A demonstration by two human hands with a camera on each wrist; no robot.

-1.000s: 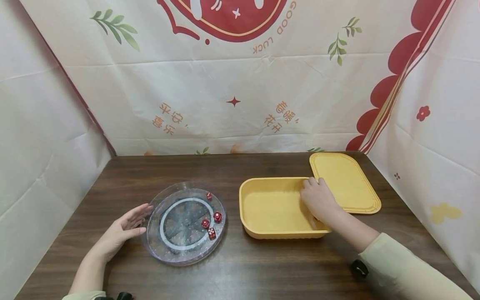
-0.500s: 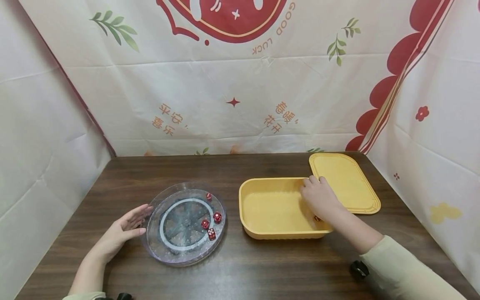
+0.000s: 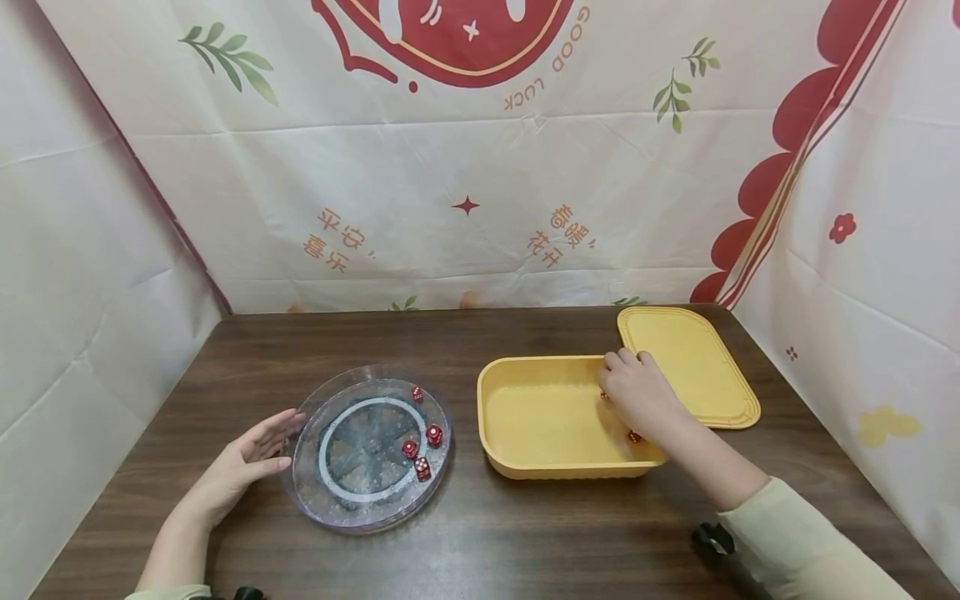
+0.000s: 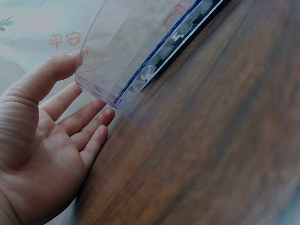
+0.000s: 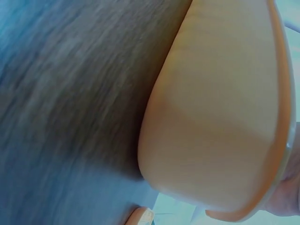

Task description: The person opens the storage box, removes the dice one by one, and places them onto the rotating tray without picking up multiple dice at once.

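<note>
My right hand (image 3: 641, 393) reaches over the right side of the yellow plastic box (image 3: 495, 442), fingers curled downward. A red die (image 3: 603, 394) shows at its fingertips, pinched there, mostly hidden by the hand. Another red die (image 3: 634, 436) lies in the box beneath the wrist. In the right wrist view the box's outer wall (image 5: 211, 103) hides most of the hand. On the left stands a round clear plastic dish (image 3: 315, 500) holding several red dice (image 3: 423, 468). My left hand (image 3: 243, 462) is beside its left rim, fingers loosely extended, fingertips at the dish wall (image 4: 117, 56).
A yellow lid (image 3: 693, 367) lies behind and right of the box, partly under its far right corner in view. The dark wood table (image 3: 480, 542) ends at a printed cloth backdrop (image 3: 420, 167), with cloth on both sides too.
My right hand has risen slightly inside the box, and a red die now shows at its fingertips. The die under the wrist is more exposed. My left hand and the dish stay put.
</note>
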